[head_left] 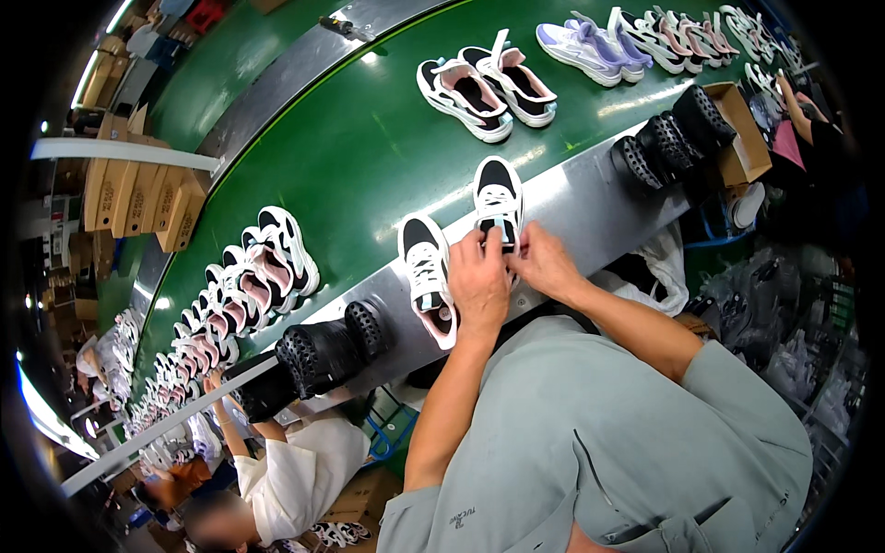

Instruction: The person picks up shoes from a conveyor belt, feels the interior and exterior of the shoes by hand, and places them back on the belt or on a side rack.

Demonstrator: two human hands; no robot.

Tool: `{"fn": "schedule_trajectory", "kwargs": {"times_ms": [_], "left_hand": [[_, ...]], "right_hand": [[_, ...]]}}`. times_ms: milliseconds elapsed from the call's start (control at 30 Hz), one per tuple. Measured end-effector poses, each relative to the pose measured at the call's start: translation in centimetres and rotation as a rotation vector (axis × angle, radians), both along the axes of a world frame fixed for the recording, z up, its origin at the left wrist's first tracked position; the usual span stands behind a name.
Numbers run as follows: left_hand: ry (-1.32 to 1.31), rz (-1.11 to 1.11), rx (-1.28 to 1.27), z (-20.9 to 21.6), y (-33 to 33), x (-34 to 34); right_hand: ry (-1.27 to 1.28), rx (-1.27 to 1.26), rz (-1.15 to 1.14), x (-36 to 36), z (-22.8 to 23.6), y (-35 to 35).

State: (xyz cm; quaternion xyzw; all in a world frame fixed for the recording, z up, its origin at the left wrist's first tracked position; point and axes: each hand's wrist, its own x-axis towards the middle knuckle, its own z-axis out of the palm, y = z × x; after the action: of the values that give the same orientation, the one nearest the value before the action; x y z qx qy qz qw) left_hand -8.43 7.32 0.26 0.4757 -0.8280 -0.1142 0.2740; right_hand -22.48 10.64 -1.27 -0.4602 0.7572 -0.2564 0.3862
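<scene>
Both my hands work at the collar of a black-and-white sneaker (499, 189), its toe pointing away from me over the metal table edge. My left hand (479, 276) pinches the tongue or upper laces from the left side. From the right, my right hand (544, 263) has its fingertips pressed together at the same collar; what they grip is too small to make out. Just left of my left hand lies the matching sneaker (424, 267), laced, with a pink-lined opening toward me.
Ahead on the green conveyor (369, 157) stands an open pair of sneakers (466, 97), with lilac sneakers (590, 51) beyond. A long row of sneakers (263, 276) runs left. Black boots (318, 359) sit left, more boots (668, 138) right by a carton (742, 138). A co-worker (300, 470) works lower left.
</scene>
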Motion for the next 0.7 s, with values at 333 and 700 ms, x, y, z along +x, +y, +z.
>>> {"fn": "schedule_trajectory", "kwargs": {"times_ms": [333,700], "left_hand": [[0.150,-0.057,0.047,-1.9,0.9,1.0],[-0.065,0.158,0.302,-3.0,2.1,0.2]], "right_hand": [[-0.176,-0.020,-0.029,0.7,-3.6,0.1],[-0.315,-0.215,0.033,2.1,-7.4,2.5]]}}
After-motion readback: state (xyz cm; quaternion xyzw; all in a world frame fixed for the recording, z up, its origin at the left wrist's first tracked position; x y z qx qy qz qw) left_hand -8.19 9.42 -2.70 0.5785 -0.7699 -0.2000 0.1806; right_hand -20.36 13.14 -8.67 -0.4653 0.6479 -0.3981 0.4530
